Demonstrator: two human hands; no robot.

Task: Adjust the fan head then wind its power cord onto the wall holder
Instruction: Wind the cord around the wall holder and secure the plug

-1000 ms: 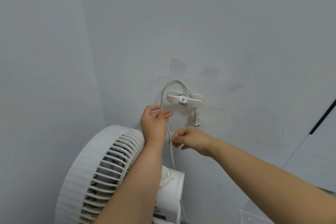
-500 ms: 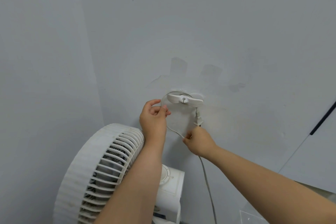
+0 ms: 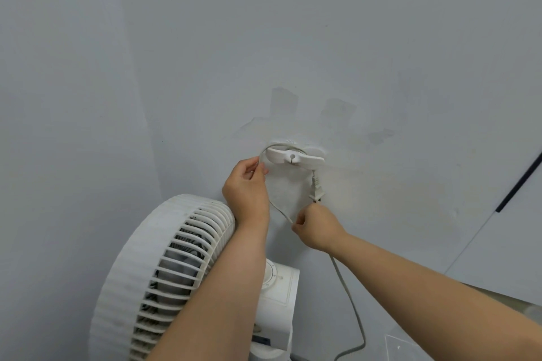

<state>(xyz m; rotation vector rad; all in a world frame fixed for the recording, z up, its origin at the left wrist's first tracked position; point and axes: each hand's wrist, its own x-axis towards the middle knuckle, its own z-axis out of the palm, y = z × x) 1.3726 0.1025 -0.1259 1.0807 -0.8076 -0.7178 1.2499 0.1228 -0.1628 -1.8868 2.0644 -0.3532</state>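
At the wall corner, the fan head [image 3: 164, 267] sits below both forearms, neither hand on it. The left hand [image 3: 246, 187] pinches the power cord [image 3: 278, 208] just left of the wall holder [image 3: 293, 157]. The right hand [image 3: 318, 227], now shifted right under the hanging plug [image 3: 316, 189], pinches the lower run. The loop that stood tall a second ago now lies snug over the holder. Judgement: one turn seated, trailing slack left to wind.

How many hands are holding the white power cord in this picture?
2. The left hand pinches the power cord just left of the wall holder. The right hand grips it lower down, below the hanging plug.
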